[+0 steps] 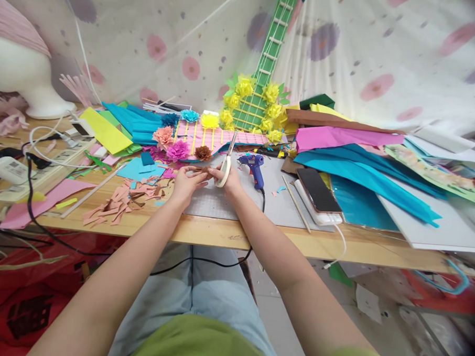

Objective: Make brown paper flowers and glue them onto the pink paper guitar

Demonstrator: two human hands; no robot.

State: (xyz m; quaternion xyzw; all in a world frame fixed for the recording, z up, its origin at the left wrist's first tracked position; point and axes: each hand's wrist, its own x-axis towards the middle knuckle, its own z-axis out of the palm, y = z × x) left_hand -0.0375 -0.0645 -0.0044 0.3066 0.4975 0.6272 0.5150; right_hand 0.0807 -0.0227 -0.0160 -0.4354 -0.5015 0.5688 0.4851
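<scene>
My right hand (230,182) is closed round the white handles of a pair of scissors (224,171), whose metal blades point up and away from me. Close beside it, my left hand (187,185) has its fingers pinched on a small piece of brown paper (201,171), which reaches toward the right hand and is partly hidden by fingers. Both hands are over a grey cutting mat (212,204). Just beyond them lies a pink paper guitar shape (198,137) with yellow strips and several paper flowers, among them a brown flower (203,153) and a magenta flower (178,150).
A blue glue gun (254,168) lies right of my hands, its cord running off the table edge. Paper scraps (120,199) are heaped at left. A phone (319,189), a thin stick (296,204) and coloured paper (364,165) lie right. A green guitar neck (269,53) stands behind.
</scene>
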